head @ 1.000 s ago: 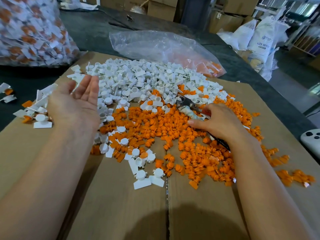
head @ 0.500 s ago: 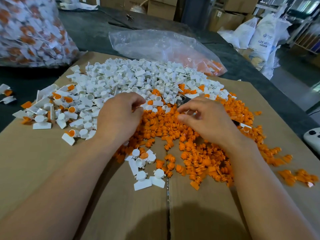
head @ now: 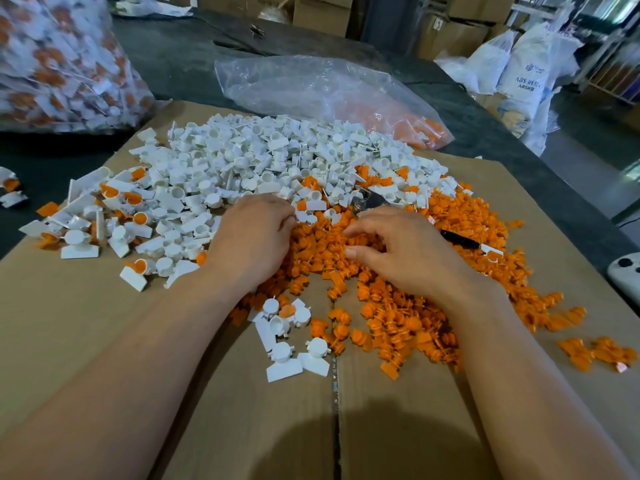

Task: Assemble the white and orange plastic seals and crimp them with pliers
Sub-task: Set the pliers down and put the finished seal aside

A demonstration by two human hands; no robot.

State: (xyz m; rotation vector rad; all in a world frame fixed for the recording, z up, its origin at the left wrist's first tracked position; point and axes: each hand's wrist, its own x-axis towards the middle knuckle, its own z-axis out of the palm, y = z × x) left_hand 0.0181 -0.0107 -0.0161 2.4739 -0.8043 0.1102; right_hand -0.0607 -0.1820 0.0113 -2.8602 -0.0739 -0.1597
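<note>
**Left grip comes in from the side to pick parts**

A second ago the left grip (head: 252,237) was lifted palm-up near the left edge of the cardboard (head: 104,341). It has since turned knuckles-up and come to the middle, where the white pieces (head: 263,157) meet the orange pieces (head: 398,323). Its fingers curl down into the heap; I cannot tell whether they pinch anything. The right grip (head: 408,251) has barely shifted. Its fingers are loosely bent over the orange pieces, thumb and forefinger reaching left with nothing visible between them.

The pliers (head: 369,200) lie under that hand, with the metal head poking out beyond the fingers and a black handle past the wrist. Whether the palm holds them or only covers them is hidden.

White pieces fill the far half of the cardboard and orange ones the near right. Finished seals (head: 140,218), white with orange in the cup, now lie scattered toward the left edge.

That scatter touches the loose white heap, so I judge that done and undone parts could get mixed. Orange pieces trail toward the right edge and could be swept onto the dark surface (head: 180,64). Fishing for parts with the tool under the palm could nudge it deeper.

A clear bag (head: 311,88) lies beyond the far edge, and a full bag (head: 59,64) is cut off at the far left corner.
</note>
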